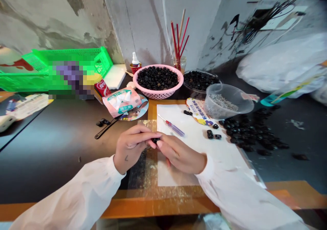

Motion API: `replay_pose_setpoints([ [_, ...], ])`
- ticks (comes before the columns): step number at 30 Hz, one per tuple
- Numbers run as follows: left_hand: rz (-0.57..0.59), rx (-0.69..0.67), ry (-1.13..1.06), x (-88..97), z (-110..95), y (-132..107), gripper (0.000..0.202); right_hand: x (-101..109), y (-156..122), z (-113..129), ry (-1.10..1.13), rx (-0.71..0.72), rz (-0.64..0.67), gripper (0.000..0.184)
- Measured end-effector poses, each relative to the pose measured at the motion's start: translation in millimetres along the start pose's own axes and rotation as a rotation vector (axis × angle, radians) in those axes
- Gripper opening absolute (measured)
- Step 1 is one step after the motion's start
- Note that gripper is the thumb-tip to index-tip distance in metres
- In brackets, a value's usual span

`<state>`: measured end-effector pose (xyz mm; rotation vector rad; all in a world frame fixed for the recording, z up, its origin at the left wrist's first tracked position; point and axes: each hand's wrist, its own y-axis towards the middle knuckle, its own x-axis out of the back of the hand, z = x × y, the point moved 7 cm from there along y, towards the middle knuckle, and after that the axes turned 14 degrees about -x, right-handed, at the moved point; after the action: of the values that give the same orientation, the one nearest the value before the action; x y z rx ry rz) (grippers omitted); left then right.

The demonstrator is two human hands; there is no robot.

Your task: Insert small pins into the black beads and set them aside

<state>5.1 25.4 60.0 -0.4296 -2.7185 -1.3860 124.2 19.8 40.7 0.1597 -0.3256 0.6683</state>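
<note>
Between the fingertips of both hands is a small black plastic part (155,140), mostly covered by the fingers. My left hand (133,145) pinches it from the left, and my right hand (180,153) grips it from the right. Both hands are closed, just over the left edge of a white sheet (176,180). Beyond them on the sheet lies a screwdriver (175,128) with a clear purple handle. Several small black parts (210,134) rest on the sheet to the right of it.
A pink basket (158,93) of black pieces stands at the back, beside a clear tub (217,112) of small metal pieces. Black parts (250,131) are heaped at right. Left are a tissue pack (114,109), a black-handled tool (104,132) and a green crate (102,58).
</note>
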Motion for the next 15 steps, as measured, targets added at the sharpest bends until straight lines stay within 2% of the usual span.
replay_pose_setpoints([
  [5,-0.011,-0.003,-0.034,-0.8,-1.3,0.1,0.026,-0.2,-0.6,2.7,0.03,0.032,0.0,0.034],
  [8,-0.03,-0.042,-0.027,0.8,-2.7,-0.8,0.028,-1.2,-0.4,-0.8,0.052,-0.006,-0.014,0.03],
  [12,0.001,-0.138,0.132,3.9,-8.5,-0.5,0.034,-2.5,0.2,-11.1,0.083,-0.136,-0.002,0.026],
  [15,0.075,-0.191,0.303,4.0,-14.5,2.4,0.032,0.7,0.5,-11.7,0.058,-0.149,-0.021,0.026],
])
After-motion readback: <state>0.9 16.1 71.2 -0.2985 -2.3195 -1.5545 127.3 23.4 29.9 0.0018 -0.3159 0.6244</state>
